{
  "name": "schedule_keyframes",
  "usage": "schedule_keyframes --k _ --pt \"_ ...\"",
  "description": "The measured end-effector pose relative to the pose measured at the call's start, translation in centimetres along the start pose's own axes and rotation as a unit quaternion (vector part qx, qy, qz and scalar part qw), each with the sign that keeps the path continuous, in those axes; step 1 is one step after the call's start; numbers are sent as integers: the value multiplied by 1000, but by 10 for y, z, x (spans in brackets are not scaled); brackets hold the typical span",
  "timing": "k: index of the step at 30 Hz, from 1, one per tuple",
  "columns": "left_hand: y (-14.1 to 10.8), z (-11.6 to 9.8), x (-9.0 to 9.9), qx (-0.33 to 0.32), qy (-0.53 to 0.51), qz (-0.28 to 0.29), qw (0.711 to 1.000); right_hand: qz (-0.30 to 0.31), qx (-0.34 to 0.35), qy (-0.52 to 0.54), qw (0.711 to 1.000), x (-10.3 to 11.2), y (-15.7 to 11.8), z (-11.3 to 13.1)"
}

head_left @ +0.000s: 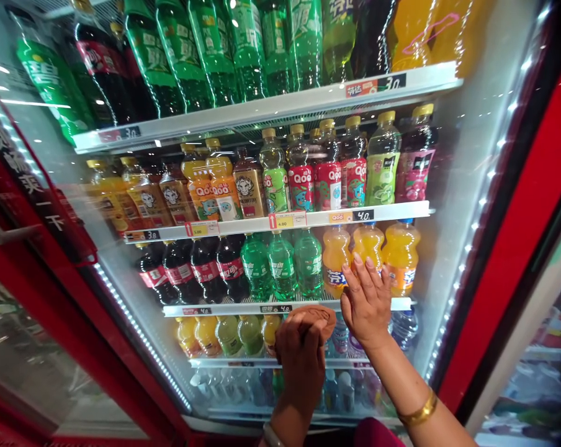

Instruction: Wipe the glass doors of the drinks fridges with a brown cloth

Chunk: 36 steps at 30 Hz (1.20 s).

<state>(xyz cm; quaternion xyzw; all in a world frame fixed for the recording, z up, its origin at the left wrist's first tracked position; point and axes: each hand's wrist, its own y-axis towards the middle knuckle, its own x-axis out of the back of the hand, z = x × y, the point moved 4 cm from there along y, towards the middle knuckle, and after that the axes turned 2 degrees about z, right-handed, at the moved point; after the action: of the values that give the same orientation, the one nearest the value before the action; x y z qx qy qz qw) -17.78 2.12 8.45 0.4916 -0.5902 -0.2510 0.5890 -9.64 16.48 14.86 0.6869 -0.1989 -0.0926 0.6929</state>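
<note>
My left hand (301, 347) is closed on a folded orange-brown cloth (320, 318), which bulges out past the fingers at the upper right. A grey band circles that wrist. To its right, my right hand (367, 298) lies flat with fingers spread, apparently against the glass front of a drinks fridge. It holds nothing, and a gold bracelet (420, 410) is on its wrist. Behind its fingertips stand orange soda bottles (339, 251), partly covered by the hand. Green soda bottles (280, 264) show beyond the cloth, to the upper left.
Several shelves of bottles fill the fridge, with price strips (285, 220) along their edges. A red door frame with a handle (10, 233) stands at left. Another red frame (517, 236) runs down the right side, beside a neighbouring fridge. Light strips line both inner sides.
</note>
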Motion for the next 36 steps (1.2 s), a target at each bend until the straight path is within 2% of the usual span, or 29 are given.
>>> schedule_keyframes --k 3,6,9,11,16,18,21,24,26,28,32,34,36 --pt "17 5 14 16 -36 -16 999 15 -19 -13 1000 -3 -11 3" --pt "44 16 37 70 -43 -99 992 19 -22 -19 999 -5 -19 6" --pt "55 22 43 84 -8 -135 987 15 -18 -20 1000 -6 -22 8" --pt "48 19 35 59 2 -123 991 18 -20 -18 999 -6 -23 7" --pt "14 0 10 20 3 -49 999 21 -16 -10 1000 -6 -24 7" --pt "18 -3 14 34 -17 -47 998 22 -14 -8 1000 -6 -24 7" --pt "44 0 33 65 -51 -87 993 20 -15 -16 1000 -5 -25 7" --pt "63 3 44 49 -41 -125 990 18 -14 -22 1000 -5 -24 7" --pt "57 1 36 23 -19 -111 993 17 -12 -22 1000 -6 -24 7" --pt "38 -4 19 8 0 -70 998 16 -11 -22 1000 -6 -24 7" --pt "0 -11 -5 22 -17 -8 1000 13 -13 -23 1000 -5 -23 7" --pt "3 -8 -2 22 -33 2 999 11 -14 -19 1000 -4 -23 7" --pt "19 1 11 34 -38 -31 998 13 -15 -13 1000 -4 -23 7"
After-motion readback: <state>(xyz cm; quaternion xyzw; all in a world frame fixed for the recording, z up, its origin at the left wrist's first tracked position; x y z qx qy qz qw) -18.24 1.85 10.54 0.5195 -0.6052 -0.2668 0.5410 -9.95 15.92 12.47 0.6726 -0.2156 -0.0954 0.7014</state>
